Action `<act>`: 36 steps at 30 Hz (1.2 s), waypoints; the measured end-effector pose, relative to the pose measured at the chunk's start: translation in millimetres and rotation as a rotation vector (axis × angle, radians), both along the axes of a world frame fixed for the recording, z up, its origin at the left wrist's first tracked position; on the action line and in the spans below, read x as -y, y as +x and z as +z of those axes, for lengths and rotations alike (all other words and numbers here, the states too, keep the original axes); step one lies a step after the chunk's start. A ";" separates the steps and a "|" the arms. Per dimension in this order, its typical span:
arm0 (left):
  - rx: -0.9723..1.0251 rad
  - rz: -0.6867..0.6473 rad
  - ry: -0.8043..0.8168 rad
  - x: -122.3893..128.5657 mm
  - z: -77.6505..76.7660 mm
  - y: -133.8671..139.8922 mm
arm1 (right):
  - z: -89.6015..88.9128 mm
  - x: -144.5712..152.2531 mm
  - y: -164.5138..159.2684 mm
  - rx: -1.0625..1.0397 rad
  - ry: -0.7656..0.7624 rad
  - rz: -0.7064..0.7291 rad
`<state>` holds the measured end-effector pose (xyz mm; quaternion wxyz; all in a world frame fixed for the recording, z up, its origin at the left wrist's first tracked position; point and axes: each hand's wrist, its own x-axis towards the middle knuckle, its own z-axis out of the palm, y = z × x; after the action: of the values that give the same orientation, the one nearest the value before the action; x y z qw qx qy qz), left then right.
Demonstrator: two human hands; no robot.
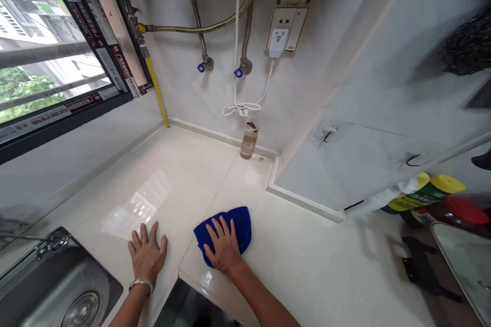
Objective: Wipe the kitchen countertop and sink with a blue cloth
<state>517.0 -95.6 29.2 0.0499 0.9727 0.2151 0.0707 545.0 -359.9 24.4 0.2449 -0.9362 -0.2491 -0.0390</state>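
Note:
My right hand (223, 247) lies flat, fingers spread, on a blue cloth (238, 224) that rests on the pale countertop (184, 179) near its front edge. My left hand (147, 253) is pressed palm down on the bare counter to the left of the cloth, a bracelet at its wrist. It holds nothing. The two hands are about a hand's width apart.
A steel sink (57, 286) sits at the lower left. A small brown bottle (249, 140) stands in the back corner under pipes, valves and a wall socket (287, 24). Bottles with yellow and red caps (433, 196) and a metal tray (464, 260) crowd the right. A window (42, 61) is at left.

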 end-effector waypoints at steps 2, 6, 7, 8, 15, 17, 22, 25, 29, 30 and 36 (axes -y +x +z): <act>-0.004 0.017 -0.013 1.9 0.4 -0.6 | -4.7 23.8 -25.5 0.044 -0.004 0.022; -0.003 0.033 -0.043 3.0 -1.4 -3.2 | -26.7 91.7 -74.1 0.133 -0.053 -0.051; 0.004 0.032 -0.042 2.9 -2.1 -3.8 | -34.4 112.9 -85.1 0.162 -0.077 -0.071; 0.011 0.030 -0.038 2.8 -2.8 -4.3 | -42.1 135.1 -95.5 0.170 -0.108 -0.118; 0.046 0.011 -0.043 4.0 -6.7 -6.3 | -59.2 235.0 -127.2 0.146 -0.173 -0.571; 0.065 0.004 -0.060 4.7 -7.4 -7.6 | -52.7 228.6 -113.5 0.147 -0.164 -0.668; 0.091 -0.007 -0.110 5.0 -10.1 -11.0 | -40.0 169.7 -38.0 0.169 -0.151 -0.830; 0.108 -0.013 -0.141 4.7 -14.0 -12.4 | -32.4 115.0 18.9 0.124 -0.178 -0.750; 0.164 -0.010 -0.168 6.8 -22.2 -14.7 | -18.3 19.6 78.1 0.075 -0.240 -0.637; 0.179 -0.008 -0.172 7.7 -24.4 -15.3 | -15.4 -5.9 86.4 0.065 -0.253 -0.602; 0.241 -0.010 -0.202 11.6 -32.1 -18.3 | -9.5 -120.1 67.5 0.059 -0.281 -0.287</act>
<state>498.7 -107.2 -2.9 0.1732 0.9483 0.2085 0.1648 612.5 -239.8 14.9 0.0962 -0.9855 -0.1230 -0.0658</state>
